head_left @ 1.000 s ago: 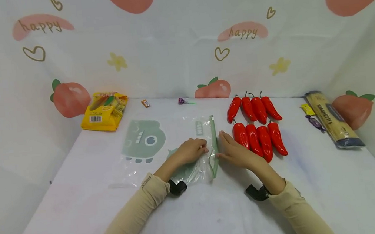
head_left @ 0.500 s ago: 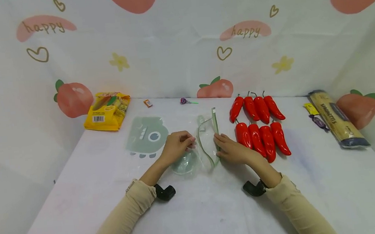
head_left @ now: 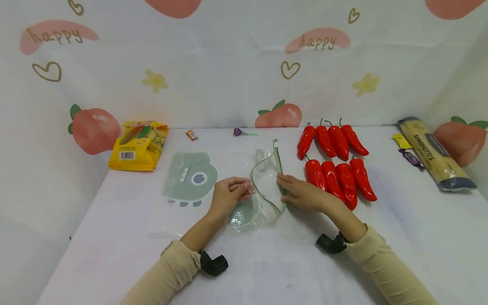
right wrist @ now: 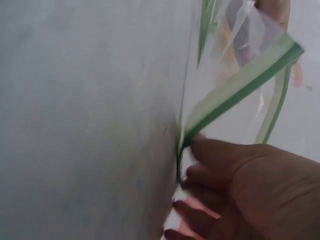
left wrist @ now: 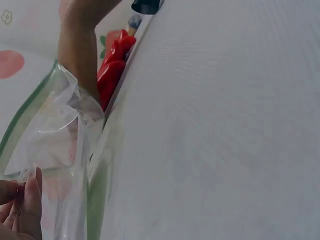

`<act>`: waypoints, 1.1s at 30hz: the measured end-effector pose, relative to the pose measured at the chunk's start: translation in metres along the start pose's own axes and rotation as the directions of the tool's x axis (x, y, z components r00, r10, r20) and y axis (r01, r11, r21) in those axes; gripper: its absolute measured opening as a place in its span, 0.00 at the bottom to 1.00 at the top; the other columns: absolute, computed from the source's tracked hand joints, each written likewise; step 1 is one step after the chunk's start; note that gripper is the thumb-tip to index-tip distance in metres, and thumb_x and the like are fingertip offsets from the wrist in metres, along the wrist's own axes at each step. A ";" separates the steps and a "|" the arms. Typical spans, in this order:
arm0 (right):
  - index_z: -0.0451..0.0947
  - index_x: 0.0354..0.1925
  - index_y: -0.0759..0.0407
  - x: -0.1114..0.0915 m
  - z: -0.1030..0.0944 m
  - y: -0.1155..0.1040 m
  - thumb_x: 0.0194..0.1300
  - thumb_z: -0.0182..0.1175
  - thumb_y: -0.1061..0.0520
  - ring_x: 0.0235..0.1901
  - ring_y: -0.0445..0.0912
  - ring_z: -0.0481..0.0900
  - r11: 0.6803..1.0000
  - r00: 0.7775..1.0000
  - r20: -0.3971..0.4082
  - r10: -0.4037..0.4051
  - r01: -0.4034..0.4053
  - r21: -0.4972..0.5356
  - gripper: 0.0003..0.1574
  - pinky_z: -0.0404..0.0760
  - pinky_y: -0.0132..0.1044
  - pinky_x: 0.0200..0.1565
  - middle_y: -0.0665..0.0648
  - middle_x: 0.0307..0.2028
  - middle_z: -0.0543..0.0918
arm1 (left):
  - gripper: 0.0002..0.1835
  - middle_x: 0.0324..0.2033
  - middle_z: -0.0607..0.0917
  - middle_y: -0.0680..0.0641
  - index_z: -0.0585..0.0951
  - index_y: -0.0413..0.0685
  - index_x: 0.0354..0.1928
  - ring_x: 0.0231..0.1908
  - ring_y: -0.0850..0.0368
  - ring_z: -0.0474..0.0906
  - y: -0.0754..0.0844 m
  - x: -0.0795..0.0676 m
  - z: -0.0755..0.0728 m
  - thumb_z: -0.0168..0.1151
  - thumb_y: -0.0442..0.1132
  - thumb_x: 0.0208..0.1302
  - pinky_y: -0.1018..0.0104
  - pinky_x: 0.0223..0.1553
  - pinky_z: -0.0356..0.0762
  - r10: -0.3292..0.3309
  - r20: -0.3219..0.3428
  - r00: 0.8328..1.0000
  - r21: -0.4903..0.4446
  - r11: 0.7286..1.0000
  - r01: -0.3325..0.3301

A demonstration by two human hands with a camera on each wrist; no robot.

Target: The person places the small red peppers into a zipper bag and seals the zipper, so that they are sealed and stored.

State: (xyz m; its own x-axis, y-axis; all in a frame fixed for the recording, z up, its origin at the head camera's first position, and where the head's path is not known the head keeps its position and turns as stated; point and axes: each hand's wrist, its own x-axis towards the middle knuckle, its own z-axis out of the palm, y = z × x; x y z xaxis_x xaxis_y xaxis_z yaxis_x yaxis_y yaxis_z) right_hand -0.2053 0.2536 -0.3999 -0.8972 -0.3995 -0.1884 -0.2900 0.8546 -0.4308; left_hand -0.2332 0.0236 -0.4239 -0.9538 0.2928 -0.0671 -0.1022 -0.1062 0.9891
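Note:
A clear zip bag (head_left: 189,176) with a green one-eyed monster print lies across the middle of the table, its green-edged mouth gaping towards the right. My left hand (head_left: 226,197) pinches the upper plastic layer a little behind the mouth; in the left wrist view the thumb and fingertips meet on the film. At the mouth's right edge, my right hand (head_left: 303,194) holds the lower green strip (right wrist: 240,95) between thumb and fingers, seen in the right wrist view. Just right of that hand, shiny red chili peppers (head_left: 361,179) lie in two rows.
A yellow snack packet (head_left: 136,147) stands at the back left. Along the back are an orange-wrapped candy (head_left: 191,135) and a lollipop (head_left: 238,131). On the right lie a spaghetti pack (head_left: 438,155), a yellow candy (head_left: 401,141) and a purple candy (head_left: 411,158).
The bag's mouth has gone from nearly flat to gaping, as the left hand drew the upper layer leftward. My right hand has come onto the lower edge.

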 end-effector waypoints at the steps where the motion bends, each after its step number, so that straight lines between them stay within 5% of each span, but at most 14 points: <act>1: 0.54 0.68 0.62 0.000 0.000 0.002 0.63 0.56 0.51 0.68 0.56 0.55 1.000 0.999 -0.031 -0.015 0.015 0.016 0.40 0.65 0.53 0.62 0.61 0.68 0.58 | 0.11 0.24 0.85 0.50 0.78 0.27 0.43 0.24 0.66 0.81 -0.001 0.000 0.001 0.57 0.28 0.60 0.76 0.29 0.81 -0.001 0.000 1.000 -0.002 1.000 0.001; 4: 0.59 0.66 0.61 -0.001 -0.003 0.007 0.62 0.58 0.52 0.65 0.55 0.63 0.997 0.984 -0.177 -0.017 0.031 0.077 0.37 0.69 0.53 0.60 0.61 0.65 0.65 | 0.10 0.23 0.84 0.51 0.78 0.27 0.42 0.24 0.65 0.81 -0.001 0.001 0.002 0.57 0.28 0.60 0.77 0.28 0.81 0.000 0.003 1.000 0.005 1.000 0.000; 9: 0.62 0.65 0.58 -0.003 -0.012 0.019 0.62 0.58 0.55 0.56 0.57 0.72 0.975 0.895 -0.428 0.125 -0.031 0.219 0.34 0.75 0.53 0.55 0.63 0.59 0.73 | 0.10 0.24 0.85 0.50 0.78 0.28 0.41 0.24 0.65 0.81 0.000 0.001 0.002 0.58 0.29 0.60 0.76 0.28 0.81 -0.005 0.003 1.000 0.024 1.000 0.005; 13: 0.58 0.67 0.54 -0.001 -0.018 0.028 0.64 0.56 0.54 0.51 0.56 0.74 0.925 0.822 -0.477 0.311 -0.148 0.349 0.35 0.79 0.51 0.50 0.63 0.54 0.76 | 0.10 0.26 0.86 0.48 0.78 0.29 0.42 0.25 0.66 0.81 0.000 0.001 0.002 0.58 0.29 0.60 0.77 0.28 0.81 -0.012 0.009 1.000 0.035 0.999 0.012; 16: 0.55 0.68 0.53 0.002 -0.020 0.033 0.65 0.54 0.54 0.48 0.56 0.73 0.894 0.793 -0.457 0.403 -0.235 0.381 0.36 0.80 0.50 0.48 0.65 0.47 0.78 | 0.10 0.27 0.86 0.47 0.78 0.29 0.42 0.26 0.66 0.82 0.000 0.001 0.003 0.58 0.29 0.60 0.77 0.29 0.81 -0.012 0.013 1.000 0.036 0.999 0.011; 24: 0.57 0.67 0.58 0.001 -0.020 0.035 0.64 0.54 0.58 0.58 0.59 0.68 0.873 0.803 -0.395 0.445 -0.291 0.392 0.34 0.75 0.53 0.55 0.65 0.62 0.67 | 0.10 0.26 0.85 0.49 0.78 0.29 0.42 0.26 0.66 0.82 0.000 0.001 0.003 0.58 0.29 0.60 0.76 0.30 0.81 -0.010 0.018 1.000 0.025 1.000 0.009; 33: 0.58 0.67 0.60 0.003 -0.018 0.034 0.62 0.57 0.54 0.52 0.56 0.72 0.861 0.826 -0.323 0.462 -0.330 0.387 0.37 0.79 0.49 0.51 0.66 0.59 0.71 | 0.10 0.26 0.86 0.48 0.78 0.29 0.42 0.26 0.66 0.82 -0.002 0.002 0.002 0.57 0.30 0.61 0.76 0.30 0.82 0.006 0.020 1.000 0.032 0.999 -0.006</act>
State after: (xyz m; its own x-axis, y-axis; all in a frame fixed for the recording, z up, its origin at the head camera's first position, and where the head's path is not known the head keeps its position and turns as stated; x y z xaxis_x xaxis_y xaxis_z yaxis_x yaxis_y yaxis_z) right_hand -0.2238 0.2870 -0.3996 -0.9825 0.1725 -0.0695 0.1758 0.7390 -0.6503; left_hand -0.2337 0.0265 -0.4260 -0.9486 0.3108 -0.0590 -0.0872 -0.0776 0.9932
